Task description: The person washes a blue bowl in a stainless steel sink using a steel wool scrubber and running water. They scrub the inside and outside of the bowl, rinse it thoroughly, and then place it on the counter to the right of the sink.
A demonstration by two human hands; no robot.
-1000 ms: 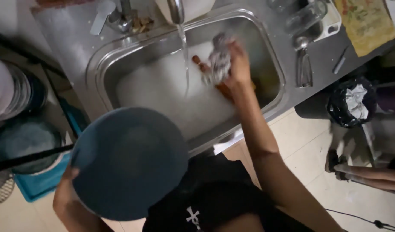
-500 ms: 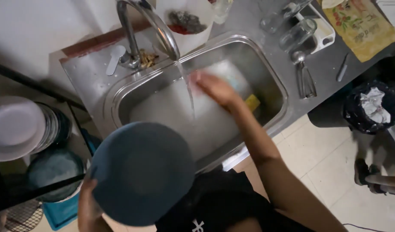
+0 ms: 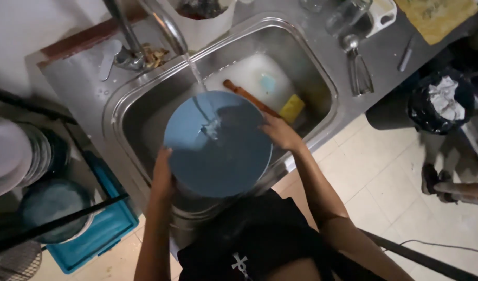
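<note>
Two hands, head view: a round blue plate [image 3: 218, 148] is held over the steel sink [image 3: 317, 78], under the water stream from the tap [image 3: 166, 26]. Left hand [image 3: 163, 174], grip clamped on the plate's left rim; right hand [image 3: 280, 132], fingers pressed on its right edge. Wooden utensil [image 3: 247, 96] & yellow sponge [image 3: 292, 107] lie in the sink behind the plate. Stacked dishes [image 3: 20, 156] are seen at left, a ladle [image 3: 356, 62] on the worktop [image 3: 384, 52].

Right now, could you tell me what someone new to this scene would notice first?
A big round blue plate is held over the steel sink, left hand on its near-left edge and right hand on its right edge. Water from the tap lands on its middle. Behind it in the sink lie a wooden stick and a yellow sponge.
</note>
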